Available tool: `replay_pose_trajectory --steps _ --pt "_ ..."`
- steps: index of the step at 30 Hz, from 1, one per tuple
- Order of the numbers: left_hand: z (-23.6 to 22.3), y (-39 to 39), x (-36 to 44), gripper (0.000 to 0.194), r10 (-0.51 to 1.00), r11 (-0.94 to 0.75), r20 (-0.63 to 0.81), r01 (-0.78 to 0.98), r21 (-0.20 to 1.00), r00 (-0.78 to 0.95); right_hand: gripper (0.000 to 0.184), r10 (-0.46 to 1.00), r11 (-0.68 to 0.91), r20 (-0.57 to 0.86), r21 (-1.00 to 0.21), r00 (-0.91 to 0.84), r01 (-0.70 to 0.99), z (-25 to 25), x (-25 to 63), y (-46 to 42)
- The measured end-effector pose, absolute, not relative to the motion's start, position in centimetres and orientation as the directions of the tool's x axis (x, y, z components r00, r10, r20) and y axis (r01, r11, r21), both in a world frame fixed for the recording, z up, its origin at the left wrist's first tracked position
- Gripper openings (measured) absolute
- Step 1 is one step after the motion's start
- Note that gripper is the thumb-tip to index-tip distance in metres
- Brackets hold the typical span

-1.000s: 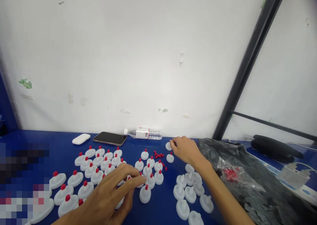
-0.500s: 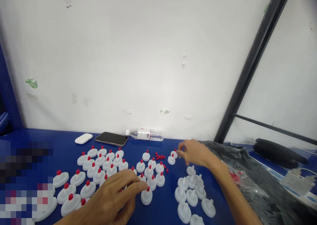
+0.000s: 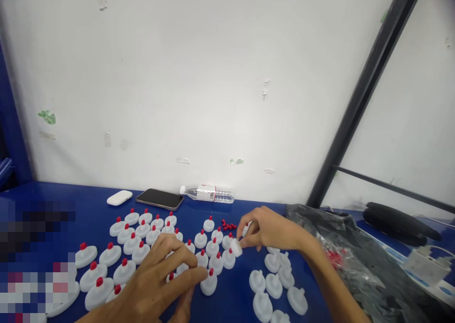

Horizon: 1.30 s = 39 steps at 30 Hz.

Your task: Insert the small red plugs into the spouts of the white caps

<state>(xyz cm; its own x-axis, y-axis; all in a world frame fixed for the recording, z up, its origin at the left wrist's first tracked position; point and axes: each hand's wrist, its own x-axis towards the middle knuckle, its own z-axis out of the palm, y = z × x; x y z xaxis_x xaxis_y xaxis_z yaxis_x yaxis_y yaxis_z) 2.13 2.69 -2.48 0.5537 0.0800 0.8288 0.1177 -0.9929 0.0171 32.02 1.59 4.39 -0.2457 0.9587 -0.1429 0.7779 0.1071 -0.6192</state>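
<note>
My right hand [image 3: 263,228] pinches a white disc-shaped cap [image 3: 235,247] by its edge, tilted, above the middle of the table. My left hand [image 3: 159,275] is bent over the near middle with its fingers apart. Its index fingertip is at a white cap with a red tip [image 3: 208,284], possibly touching it. Several similar red-tipped caps [image 3: 100,294] stand in rows to the left and middle, some hidden by that hand. To the right lies a group of white caps without red tips [image 3: 273,285]. Small red tips [image 3: 229,226] are piled beyond the middle caps.
At the back of the blue table [image 3: 88,204] lie a white case [image 3: 120,198], a phone [image 3: 159,199] and a clear water bottle [image 3: 208,193] on its side. Black plastic [image 3: 366,261] and a clear bag of red pieces [image 3: 341,261] cover the right. A power adapter [image 3: 424,263] sits beyond.
My right hand has moved left and nearer, and now holds a white cap. One cap is gone from the untipped group at the right. My left hand has stayed nearly in place.
</note>
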Motion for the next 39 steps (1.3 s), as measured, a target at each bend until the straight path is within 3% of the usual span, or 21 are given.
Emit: replay_pose_trajectory --steps 6,9,12,15,18,21,26,39 --pt "-3.6 3.0 2.7 0.039 0.246 -0.956 0.773 0.279 0.093 0.585 0.030 0.901 0.167 -0.024 -0.903 -0.434 0.397 4.1 28.0 1.0" --pt "-3.9 3.5 2.8 0.038 0.266 -0.955 0.744 0.272 0.118 0.613 0.029 0.889 0.137 -0.011 -0.947 -0.457 0.289 4.0 27.0 0.7" --pt "-3.5 3.5 2.9 0.036 0.223 -0.967 0.775 0.235 0.100 0.591 0.030 0.879 0.124 -0.032 -0.948 -0.475 0.292 4.1 27.0 0.7" --pt "-3.1 3.1 2.9 0.035 0.226 -0.954 0.795 0.292 0.065 0.563 0.024 0.919 0.220 0.010 -0.842 -0.395 0.492 4.3 27.8 1.0" --pt "-3.0 2.8 2.9 0.035 0.272 -0.929 0.799 0.363 0.072 0.537 0.023 0.980 0.191 0.053 -0.516 -0.191 0.835 4.1 28.9 1.6" --pt "-3.0 2.9 3.0 0.033 0.315 -0.918 0.796 0.380 0.116 0.517 0.005 0.996 0.086 0.009 -0.322 -0.087 0.943 3.5 29.7 2.0" --pt "-2.9 2.9 3.0 0.033 0.328 -0.922 0.791 0.359 0.148 0.516 0.016 0.991 0.021 -0.125 -0.233 -0.051 0.972 2.5 29.6 2.3" --pt "-3.4 2.9 3.3 0.036 0.351 -0.921 0.766 0.346 0.180 0.538 0.019 0.990 -0.087 -0.123 -0.179 0.066 0.980 2.5 29.9 2.7"
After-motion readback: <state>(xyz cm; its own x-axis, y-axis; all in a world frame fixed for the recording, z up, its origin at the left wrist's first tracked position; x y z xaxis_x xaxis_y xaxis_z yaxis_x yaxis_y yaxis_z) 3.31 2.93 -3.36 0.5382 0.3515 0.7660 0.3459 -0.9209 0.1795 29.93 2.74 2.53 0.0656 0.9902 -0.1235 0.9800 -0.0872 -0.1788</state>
